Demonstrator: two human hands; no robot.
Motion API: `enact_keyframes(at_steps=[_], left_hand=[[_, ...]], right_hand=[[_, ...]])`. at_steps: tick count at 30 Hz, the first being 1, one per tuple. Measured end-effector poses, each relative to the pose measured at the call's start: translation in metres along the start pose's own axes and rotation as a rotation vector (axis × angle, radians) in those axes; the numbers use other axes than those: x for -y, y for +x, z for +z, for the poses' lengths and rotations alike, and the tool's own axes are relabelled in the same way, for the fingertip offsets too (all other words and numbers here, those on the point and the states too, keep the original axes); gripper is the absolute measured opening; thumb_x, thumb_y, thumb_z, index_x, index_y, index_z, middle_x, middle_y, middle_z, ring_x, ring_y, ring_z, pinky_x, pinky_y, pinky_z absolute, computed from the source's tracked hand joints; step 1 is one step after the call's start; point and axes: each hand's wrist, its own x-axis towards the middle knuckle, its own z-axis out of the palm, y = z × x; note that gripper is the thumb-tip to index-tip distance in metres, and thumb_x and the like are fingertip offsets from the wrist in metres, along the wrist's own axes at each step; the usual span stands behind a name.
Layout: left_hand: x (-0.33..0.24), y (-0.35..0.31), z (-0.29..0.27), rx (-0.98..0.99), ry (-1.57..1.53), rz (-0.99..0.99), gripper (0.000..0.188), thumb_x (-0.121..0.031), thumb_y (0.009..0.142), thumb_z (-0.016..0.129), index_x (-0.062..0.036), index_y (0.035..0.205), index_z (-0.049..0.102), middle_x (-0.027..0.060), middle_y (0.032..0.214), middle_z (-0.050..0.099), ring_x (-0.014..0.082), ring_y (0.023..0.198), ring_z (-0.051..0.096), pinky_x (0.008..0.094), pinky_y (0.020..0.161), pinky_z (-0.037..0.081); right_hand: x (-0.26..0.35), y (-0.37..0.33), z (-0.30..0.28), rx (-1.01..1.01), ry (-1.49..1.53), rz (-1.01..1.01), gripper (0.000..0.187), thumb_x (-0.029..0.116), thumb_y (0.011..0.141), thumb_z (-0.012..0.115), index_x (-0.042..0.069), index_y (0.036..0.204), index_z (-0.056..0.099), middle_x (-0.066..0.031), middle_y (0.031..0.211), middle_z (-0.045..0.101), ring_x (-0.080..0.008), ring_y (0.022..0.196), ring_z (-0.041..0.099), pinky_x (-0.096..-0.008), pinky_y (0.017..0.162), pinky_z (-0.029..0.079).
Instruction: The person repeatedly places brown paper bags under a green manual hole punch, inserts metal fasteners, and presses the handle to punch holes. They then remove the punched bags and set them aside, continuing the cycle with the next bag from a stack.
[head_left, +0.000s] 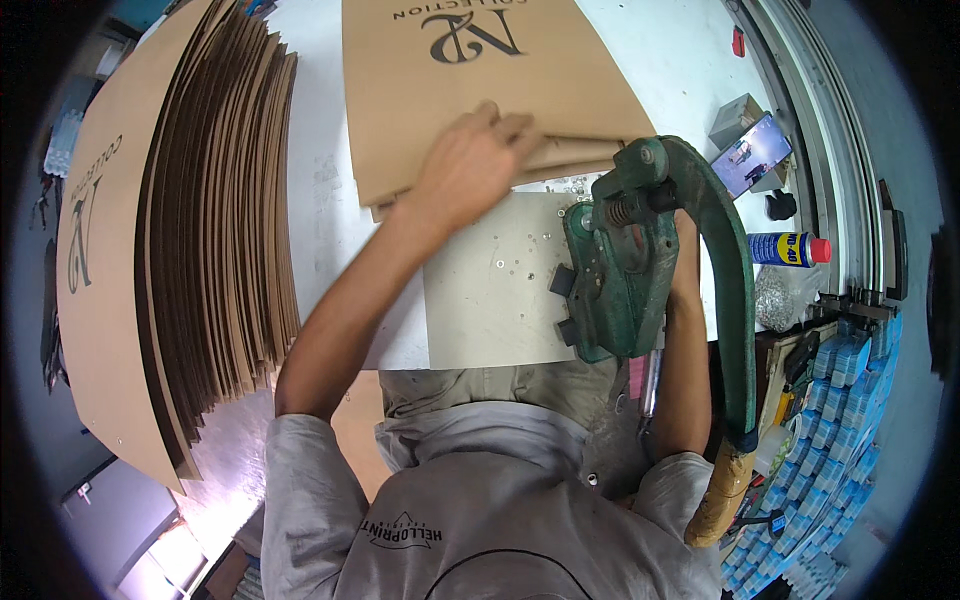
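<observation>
A flat pile of brown kraft bags point(420, 100) with dark printing lies on the white table ahead of me. My left hand point(475, 160) rests over the near edge of the top bag, its fingers apart and slightly blurred. To its right stands a green hand-lever eyelet press point(625, 270) with a long curved lever, its wooden grip point(722, 495) pointing down toward my right side. Most of my right hand point(686, 235) is hidden behind the press; its forearm runs up along the press's right side. Small metal eyelets point(532, 238) are scattered beside the press on a grey board point(480, 320).
Upright at the left stands a thick row of similar brown bags point(220, 220). At the right are a phone point(752, 155) leaning on a small box, a blue spray can point(785, 249) with a red cap, and a clear bag of metal pieces point(785, 298). Blue-wrapped packs point(820, 460) fill the lower right.
</observation>
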Motion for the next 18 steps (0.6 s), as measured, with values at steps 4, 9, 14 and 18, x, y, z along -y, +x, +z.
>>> enact_keyframes(at_steps=[4, 9, 14, 18], left_hand=[[-0.045, -0.016, 0.002, 0.003, -0.172, -0.061, 0.027, -0.002, 0.081, 0.062, -0.0034, 0.105, 0.073, 0.0099, 0.11, 0.071, 0.0297, 0.102, 0.062, 0.0397, 0.091, 0.052], [-0.053, -0.01, 0.011, -0.005, -0.303, -0.151, 0.03, 0.0, 0.08, 0.063, -0.0042, 0.107, 0.076, 0.0111, 0.105, 0.069, 0.0306, 0.102, 0.061, 0.0409, 0.093, 0.051], [-0.069, -0.009, 0.007, 0.123, -0.392, -0.213, 0.023, -0.008, 0.085, 0.069, -0.0069, 0.106, 0.078, 0.011, 0.099, 0.065, 0.0311, 0.101, 0.06, 0.042, 0.09, 0.05], [-0.079, -0.014, 0.015, 0.054, -0.337, -0.202, 0.023, -0.023, 0.084, 0.077, -0.0085, 0.102, 0.079, 0.0098, 0.098, 0.061, 0.0304, 0.101, 0.058, 0.0425, 0.088, 0.047]], right_hand=[[0.024, -0.006, 0.002, -0.106, 0.14, 0.18, 0.035, 0.027, 0.106, 0.053, 0.002, 0.129, 0.061, -0.0098, 0.112, 0.069, -0.0182, 0.097, 0.069, -0.0308, 0.079, 0.059], [0.001, 0.003, -0.01, -0.06, 0.216, 0.087, 0.044, 0.034, 0.112, 0.037, 0.003, 0.134, 0.06, -0.0137, 0.121, 0.069, -0.0225, 0.103, 0.071, -0.0358, 0.088, 0.06], [0.01, 0.0, -0.019, -0.018, 0.039, 0.05, 0.038, 0.03, 0.11, 0.044, 0.002, 0.126, 0.064, -0.0107, 0.113, 0.07, -0.0198, 0.097, 0.069, -0.0352, 0.083, 0.059], [0.02, -0.012, -0.012, -0.121, -0.109, -0.053, 0.018, 0.017, 0.101, 0.06, 0.001, 0.103, 0.07, -0.0006, 0.079, 0.063, -0.0123, 0.071, 0.065, -0.0272, 0.06, 0.053]])
